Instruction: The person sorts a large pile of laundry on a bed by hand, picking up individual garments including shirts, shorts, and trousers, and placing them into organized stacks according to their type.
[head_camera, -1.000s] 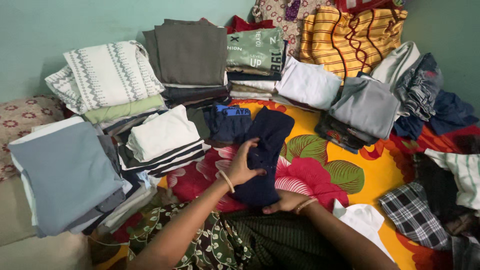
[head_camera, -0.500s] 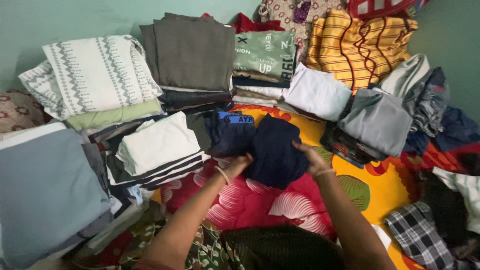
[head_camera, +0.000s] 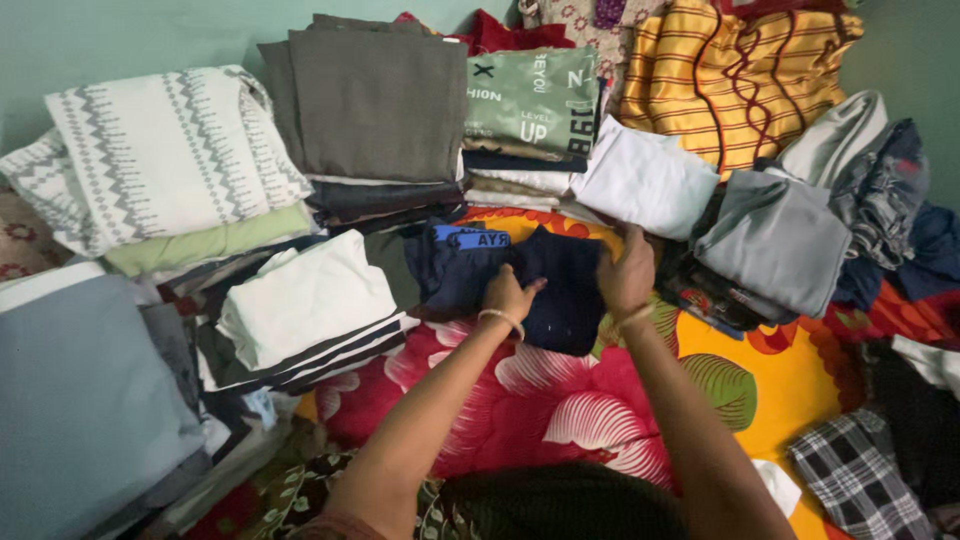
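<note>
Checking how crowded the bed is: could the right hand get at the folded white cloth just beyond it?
Probably yes. The right hand rests on the navy garment, and the white cloth lies on top, uncovered, with nothing between.

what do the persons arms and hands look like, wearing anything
Both forearms are bare, with no sleeves in view. The left hand has a thin pale bangle on its wrist. The right hand wears a similar thin bangle at the wrist. No gloves or watch show; rings cannot be made out.
</note>
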